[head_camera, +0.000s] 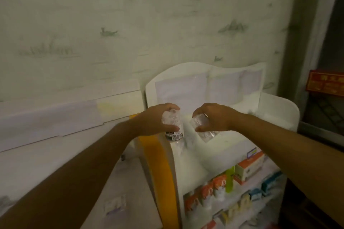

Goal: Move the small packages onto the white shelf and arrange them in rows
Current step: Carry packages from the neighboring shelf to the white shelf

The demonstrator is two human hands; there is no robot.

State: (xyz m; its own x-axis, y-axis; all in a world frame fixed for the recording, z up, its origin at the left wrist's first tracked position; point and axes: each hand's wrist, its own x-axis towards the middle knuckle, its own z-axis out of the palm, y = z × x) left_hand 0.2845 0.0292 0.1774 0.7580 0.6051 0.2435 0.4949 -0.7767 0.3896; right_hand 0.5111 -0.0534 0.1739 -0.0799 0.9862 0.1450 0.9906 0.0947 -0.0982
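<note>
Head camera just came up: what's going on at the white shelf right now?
A person holds one small clear package in each hand over the top tier of the white shelf. The left hand grips a package with a dark barcode label, upright at the left edge; the right hand holds a tilted package. Lower tiers hold rows of coloured boxes.

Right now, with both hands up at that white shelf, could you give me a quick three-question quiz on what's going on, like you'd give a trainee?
1. True or false: each hand holds a clear package.
2. Which package shows a dark barcode label? A) the left hand's B) the right hand's
3. What colour is the side panel below the left hand?

Key
1. True: the left hand grips the left package and the right hand grips the right package, both over the top of the shelf.
2. A; the label sits at its lower end.
3. Yellow: the panel runs down the shelf's left side.
</note>
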